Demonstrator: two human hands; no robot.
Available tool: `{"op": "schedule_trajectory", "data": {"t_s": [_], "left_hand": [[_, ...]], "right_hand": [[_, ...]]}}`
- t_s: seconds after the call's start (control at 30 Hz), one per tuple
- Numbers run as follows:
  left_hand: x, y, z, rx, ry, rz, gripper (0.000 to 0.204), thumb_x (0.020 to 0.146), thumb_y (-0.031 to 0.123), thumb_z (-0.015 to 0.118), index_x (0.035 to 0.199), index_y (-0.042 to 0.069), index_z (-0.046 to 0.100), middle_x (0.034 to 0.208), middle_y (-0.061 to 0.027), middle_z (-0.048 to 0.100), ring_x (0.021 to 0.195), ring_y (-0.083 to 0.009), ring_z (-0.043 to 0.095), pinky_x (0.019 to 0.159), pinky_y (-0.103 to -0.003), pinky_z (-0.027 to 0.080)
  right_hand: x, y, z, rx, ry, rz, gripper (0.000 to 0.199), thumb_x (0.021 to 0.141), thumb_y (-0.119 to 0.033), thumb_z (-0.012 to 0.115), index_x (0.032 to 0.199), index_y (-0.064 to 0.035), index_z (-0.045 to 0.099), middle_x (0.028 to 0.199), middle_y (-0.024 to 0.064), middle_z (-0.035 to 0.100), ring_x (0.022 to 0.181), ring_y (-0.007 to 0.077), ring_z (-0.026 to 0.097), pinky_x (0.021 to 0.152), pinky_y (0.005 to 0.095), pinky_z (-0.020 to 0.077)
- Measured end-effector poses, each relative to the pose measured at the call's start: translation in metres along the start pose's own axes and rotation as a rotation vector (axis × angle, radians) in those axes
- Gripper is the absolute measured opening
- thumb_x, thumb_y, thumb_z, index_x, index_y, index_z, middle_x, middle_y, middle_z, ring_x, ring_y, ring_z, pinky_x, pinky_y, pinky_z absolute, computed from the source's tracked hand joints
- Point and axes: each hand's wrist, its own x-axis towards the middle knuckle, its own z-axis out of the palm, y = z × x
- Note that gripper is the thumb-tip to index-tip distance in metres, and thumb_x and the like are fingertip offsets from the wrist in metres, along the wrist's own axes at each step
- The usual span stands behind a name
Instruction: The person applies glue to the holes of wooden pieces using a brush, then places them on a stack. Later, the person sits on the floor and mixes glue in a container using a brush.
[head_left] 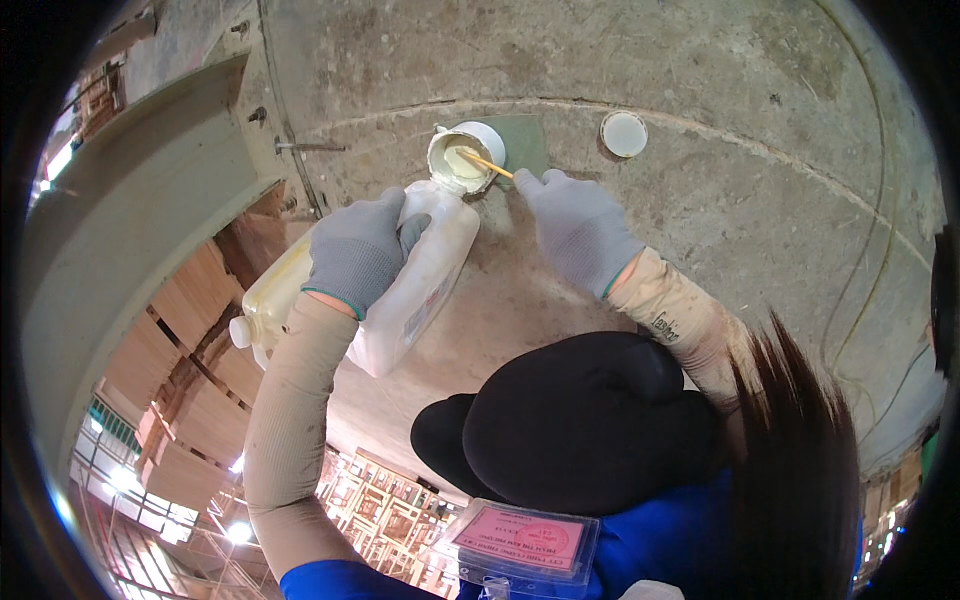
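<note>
My left hand, in a grey glove and beige sleeve, grips a large white plastic jug tipped forward, its mouth against a small white tub of cream-coloured paste. My right hand, also gloved, pinches a thin wooden stick whose far end sits in the paste. The tub stands on a green square pad on the concrete floor. A yellowish bottle with a white cap shows behind the jug; whether my left hand also holds it is unclear.
A round white lid lies on the concrete to the right of the tub. A grey curved beam runs along the left, with stacked wooden boards below it. A black cap and a pink badge holder fill the lower middle.
</note>
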Motion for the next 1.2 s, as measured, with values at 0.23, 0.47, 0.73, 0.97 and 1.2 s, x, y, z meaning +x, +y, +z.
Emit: {"op": "schedule_trajectory", "data": {"t_s": [0.23, 0.47, 0.73, 0.97, 1.2], "left_hand": [[0.005, -0.001, 0.000, 0.031, -0.099, 0.007, 0.043, 0.088, 0.049, 0.046, 0.099, 0.009, 0.053, 0.080, -0.0185, 0.063, 0.077, -0.0390, 0.060, 0.067, -0.048, 0.046], [0.012, 0.009, -0.006, 0.054, -0.146, -0.009, 0.043, 0.088, 0.051, 0.045, 0.097, 0.009, 0.052, 0.082, -0.0191, 0.063, 0.081, -0.0393, 0.061, 0.069, -0.048, 0.046], [0.015, 0.011, -0.008, 0.087, -0.194, -0.026, 0.043, 0.088, 0.049, 0.047, 0.097, 0.008, 0.053, 0.083, -0.0183, 0.064, 0.081, -0.0376, 0.062, 0.069, -0.047, 0.047], [0.020, 0.018, -0.014, 0.132, -0.210, -0.004, 0.038, 0.088, 0.045, 0.048, 0.096, 0.008, 0.054, 0.081, -0.0174, 0.064, 0.079, -0.0362, 0.063, 0.068, -0.046, 0.048], [0.023, 0.020, -0.016, 0.169, -0.210, 0.017, 0.036, 0.088, 0.043, 0.049, 0.095, 0.008, 0.055, 0.080, -0.0172, 0.064, 0.077, -0.0354, 0.063, 0.068, -0.046, 0.048]], "right_hand": [[0.003, -0.002, -0.002, -0.007, 0.021, -0.023, 0.037, 0.078, -0.005, 0.052, 0.114, -0.0072, 0.055, 0.077, 0.0093, 0.056, 0.063, 0.0263, 0.061, 0.054, 0.0368, 0.0480], [-0.001, -0.001, -0.006, -0.047, 0.053, -0.005, 0.032, 0.079, -0.008, 0.052, 0.110, -0.0082, 0.057, 0.076, 0.0077, 0.056, 0.060, 0.0250, 0.061, 0.048, 0.0363, 0.0473], [0.001, -0.001, -0.002, -0.024, 0.087, -0.007, 0.030, 0.078, -0.008, 0.052, 0.108, -0.0085, 0.058, 0.073, 0.0076, 0.056, 0.058, 0.0250, 0.061, 0.048, 0.0365, 0.0473], [0.003, 0.002, -0.004, 0.003, 0.106, -0.004, 0.013, 0.078, -0.011, 0.054, 0.090, -0.0079, 0.059, 0.070, 0.0091, 0.057, 0.059, 0.0248, 0.063, 0.047, 0.0362, 0.0486], [0.004, 0.001, -0.005, -0.014, 0.067, 0.038, 0.010, 0.078, -0.014, 0.056, 0.085, -0.0072, 0.060, 0.070, 0.0085, 0.059, 0.060, 0.0238, 0.065, 0.047, 0.0353, 0.0489]]}}
